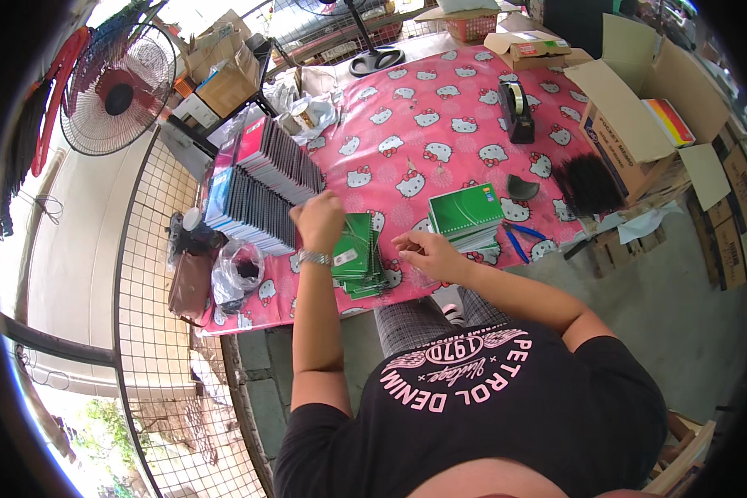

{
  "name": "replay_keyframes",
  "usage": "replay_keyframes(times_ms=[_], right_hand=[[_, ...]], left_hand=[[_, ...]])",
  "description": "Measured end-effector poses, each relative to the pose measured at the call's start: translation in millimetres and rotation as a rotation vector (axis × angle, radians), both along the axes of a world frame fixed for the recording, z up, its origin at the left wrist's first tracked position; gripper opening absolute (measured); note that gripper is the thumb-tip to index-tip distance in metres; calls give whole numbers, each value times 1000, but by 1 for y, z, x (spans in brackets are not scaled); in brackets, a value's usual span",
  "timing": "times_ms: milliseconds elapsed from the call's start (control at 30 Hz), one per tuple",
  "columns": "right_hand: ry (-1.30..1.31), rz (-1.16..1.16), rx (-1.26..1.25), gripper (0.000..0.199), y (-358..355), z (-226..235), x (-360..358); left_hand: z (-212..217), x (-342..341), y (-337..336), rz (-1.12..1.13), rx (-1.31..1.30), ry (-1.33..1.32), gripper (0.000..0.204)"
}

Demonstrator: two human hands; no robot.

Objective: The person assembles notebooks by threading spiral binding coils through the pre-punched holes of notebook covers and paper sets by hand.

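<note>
Above the left part of a loose, uneven pile of green notebooks (353, 261), my left hand (318, 221) is closed, fingers curled in; a silver bracelet watch (315, 258) circles that wrist. What its fingers hold, if anything, is too small to make out. My right hand (430, 256) is between this pile and a neater stack of green notebooks (463, 209), with thumb and fingertips drawn together; any small thing in them cannot be made out. Blue-handled pliers (519, 239) lie right of the neat stack. Tall rows of blue notebooks (249, 212) and pink notebooks (275, 158) stand beyond my left hand.
A pink patterned cloth (440, 108) covers the table. On it are a tape dispenser (516, 114), a dark curved piece (522, 187) and a bundle of thin black strands (592, 186). An open cardboard box (627, 153) stands right, a clear plastic bag (237, 270) left, a fan (118, 98) far left.
</note>
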State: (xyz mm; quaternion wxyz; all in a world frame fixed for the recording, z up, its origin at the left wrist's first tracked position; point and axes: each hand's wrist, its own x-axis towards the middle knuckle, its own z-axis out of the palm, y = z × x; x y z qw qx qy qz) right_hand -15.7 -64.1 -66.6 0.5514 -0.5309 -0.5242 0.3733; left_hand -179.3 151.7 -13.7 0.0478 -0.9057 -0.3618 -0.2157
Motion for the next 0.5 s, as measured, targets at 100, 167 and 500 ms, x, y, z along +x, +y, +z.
replay_keyframes(times_ms=[100,167,500], right_hand=[[36,-38,-86,29,7,-8,6],[-23,-53,-37,27,-4,-11,12],[-634,-1051,1,16,-67,-35,267]], left_hand=[[32,-16,-3,75,-484,-764,22],[19,-37,-12,125,-684,-951,23],[-72,-72,-59,348,-168,-276,27]])
